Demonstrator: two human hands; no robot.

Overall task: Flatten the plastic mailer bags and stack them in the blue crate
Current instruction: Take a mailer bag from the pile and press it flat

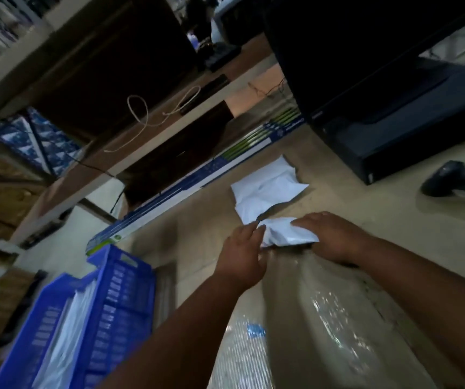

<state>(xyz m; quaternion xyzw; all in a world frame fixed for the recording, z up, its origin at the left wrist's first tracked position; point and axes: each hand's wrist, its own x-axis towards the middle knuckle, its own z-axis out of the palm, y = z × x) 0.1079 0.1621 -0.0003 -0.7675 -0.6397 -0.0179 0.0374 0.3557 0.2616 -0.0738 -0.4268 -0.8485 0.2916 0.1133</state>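
Observation:
A crumpled white mailer bag [287, 233] lies on the tan table between my hands. My left hand [241, 254] touches its left edge with its fingertips, and my right hand [329, 234] lies over its right side, fingers fairly straight. Just beyond it sits a second white mailer bag [267, 189], puffy and wrinkled. The blue crate [119, 299] stands at the lower left beside the table, with white flat bags [65, 341] inside it.
A black printer [388, 113] fills the far right of the table, and a black handheld scanner [450, 182] lies beside it. Long blue-and-white boxes [197, 178] run along the table's left edge. Bubble wrap [295, 332] covers the near table.

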